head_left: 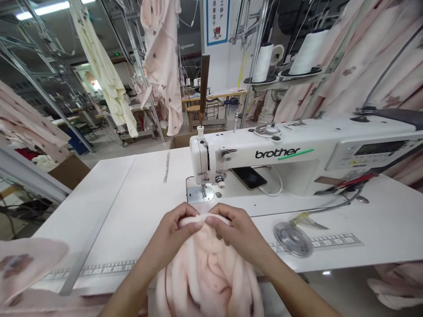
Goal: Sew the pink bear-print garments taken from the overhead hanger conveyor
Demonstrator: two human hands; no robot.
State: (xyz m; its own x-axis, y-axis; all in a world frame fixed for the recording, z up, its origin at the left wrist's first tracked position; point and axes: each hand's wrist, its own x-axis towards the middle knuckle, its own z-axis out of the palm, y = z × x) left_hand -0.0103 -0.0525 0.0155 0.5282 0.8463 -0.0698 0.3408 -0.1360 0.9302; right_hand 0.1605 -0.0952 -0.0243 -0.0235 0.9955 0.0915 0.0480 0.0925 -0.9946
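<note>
From the head camera, your left hand (173, 233) and right hand (236, 231) both have fingers pinched on the folded edge of the pink fleece fabric (206, 273), which sits on the worktop (132, 198) just short of the presser foot (203, 191). If either pinch loosens, I judge the fold could spring open, and the plush pile could creep and feed crooked under the sewing machine (297, 154).

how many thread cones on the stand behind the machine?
2: one thread cone on the left of the stand, a wider thread cone to its right, both above the sewing machine. Hanging fabric may hide others.
</note>
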